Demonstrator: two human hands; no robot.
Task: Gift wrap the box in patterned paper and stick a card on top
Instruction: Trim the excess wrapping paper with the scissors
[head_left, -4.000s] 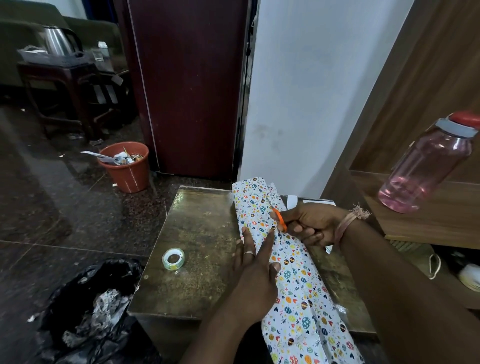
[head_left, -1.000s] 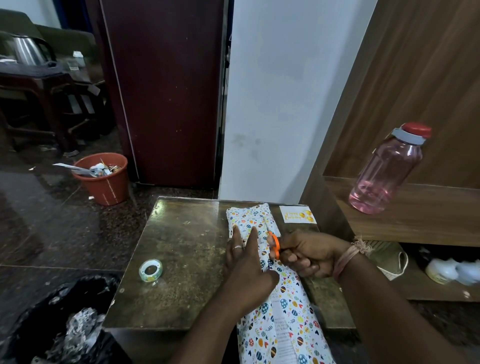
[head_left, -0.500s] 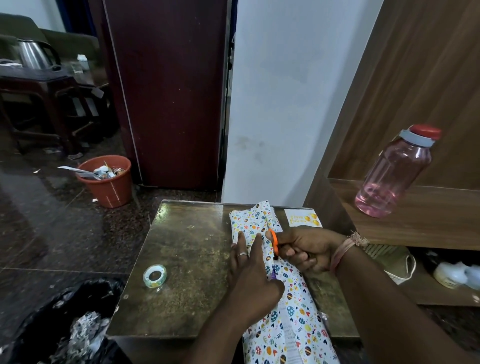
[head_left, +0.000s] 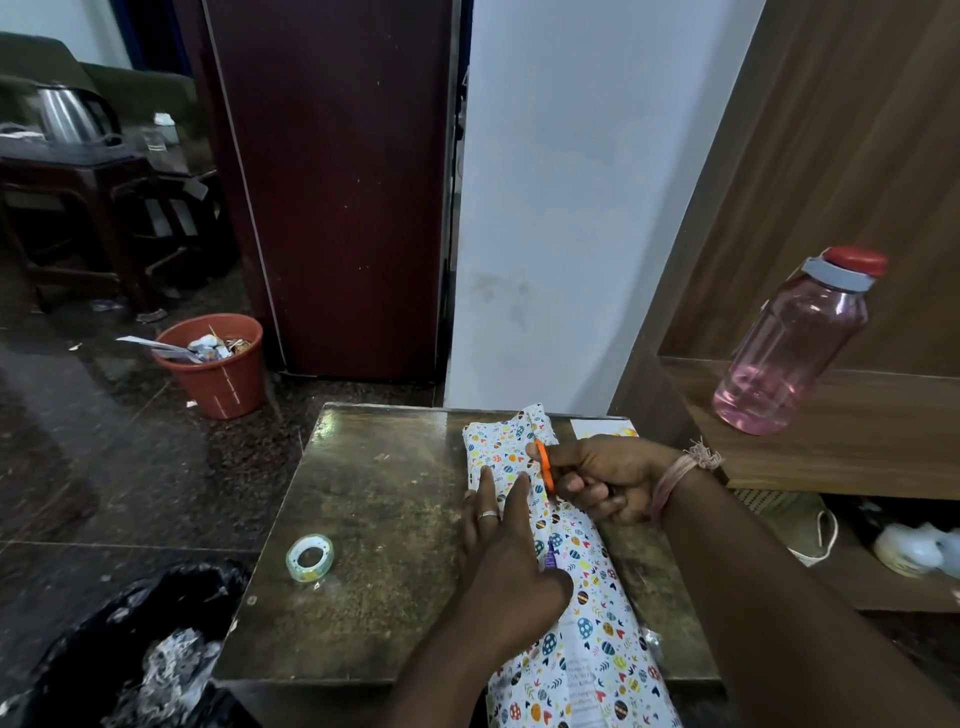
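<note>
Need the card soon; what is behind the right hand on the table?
Behind the right hand a pale card with yellow marks lies on the table; the hand hides its near edge.

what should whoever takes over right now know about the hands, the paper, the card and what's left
Left hand: flat, fingers straight, pressing the paper on the table.
Right hand: grips orange scissors, blades at the paper.
Card: loose on the table's far edge, behind the right hand.
Tape: on the table, left of the paper, untouched.
Done: paper lies folded lengthwise; a cut is underway.
Left: finish the cut, tape the wrap, stick the card on top. The box itself cannot be seen.
</note>
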